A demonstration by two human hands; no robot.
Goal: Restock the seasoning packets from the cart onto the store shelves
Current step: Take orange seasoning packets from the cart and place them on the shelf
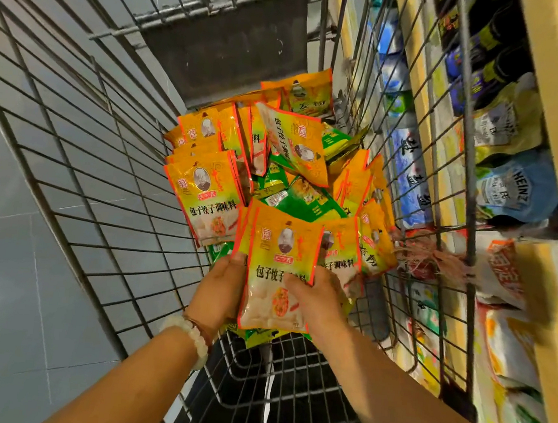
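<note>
A wire cart (79,169) holds a heap of orange-and-green seasoning packets (286,157) at its bottom. One orange packet (281,246), or a small stack, is lifted upright above the heap. My left hand (224,288) grips its left edge, thumb on the front. My right hand (316,301) holds its right side, with the thumb laid across the printed front. A pale bead bracelet sits on my left wrist.
Store shelves (556,113) run along the right, seen through the cart's wire side, with Heinz pouches (514,188), dark bottles and white bags. A frayed pink string (431,258) is tied to the cart's right wall. Grey floor tiles (6,268) lie to the left.
</note>
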